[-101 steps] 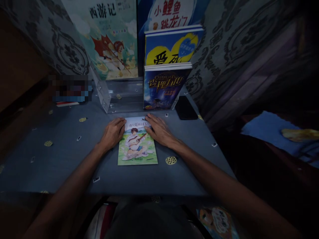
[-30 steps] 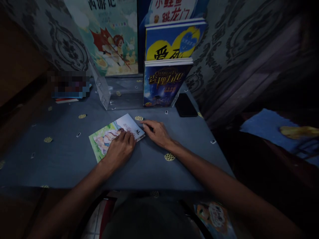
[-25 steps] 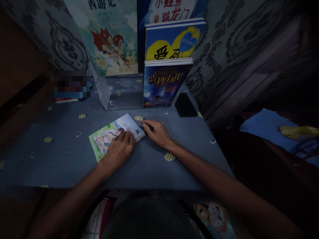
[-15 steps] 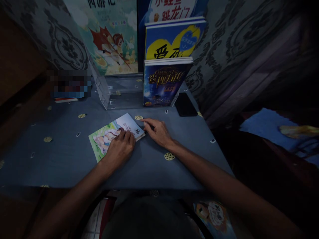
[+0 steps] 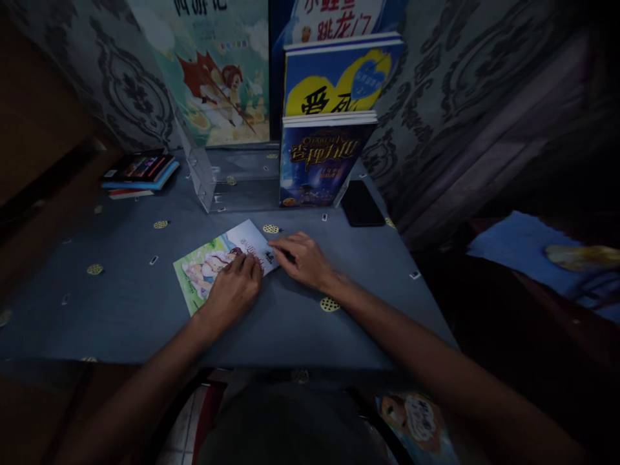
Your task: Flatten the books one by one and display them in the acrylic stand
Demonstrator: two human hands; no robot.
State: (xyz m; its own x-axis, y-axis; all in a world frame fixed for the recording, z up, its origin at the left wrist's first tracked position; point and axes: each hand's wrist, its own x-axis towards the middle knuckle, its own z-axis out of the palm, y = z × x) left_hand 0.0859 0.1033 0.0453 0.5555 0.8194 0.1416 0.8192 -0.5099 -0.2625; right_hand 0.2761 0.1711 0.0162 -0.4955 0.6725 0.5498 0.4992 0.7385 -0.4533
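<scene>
The worktop carries all items listed below and is covered by a grey-blue printed cloth. At its rear, a large teal picture book stands upright, leaning slightly back; a blue book with red lettering stands to its right, partly hidden by a blue-and-yellow book. A transparent stand sits beneath and around the lower part of this display. At the front of the right-hand row is a dark blue book with gold lettering. The booklet, cover up and seemingly closed, lies flat between the stand and the near edge of the worktop, set obliquely, its titled end toward the right. At the rear left lies a low stack of books. The left hand rests palm down on the booklet, fingers together and lightly bent across the cover; its thumb is hidden, so whether it grips the near edge cannot be told. The right hand is at the titled end, index finger extended over that edge, remaining fingers curled; whether it pinches the cover cannot be determined. A black phone lies flat just right of the dark blue book. Small yellow dotted prints mark the cloth.
</scene>
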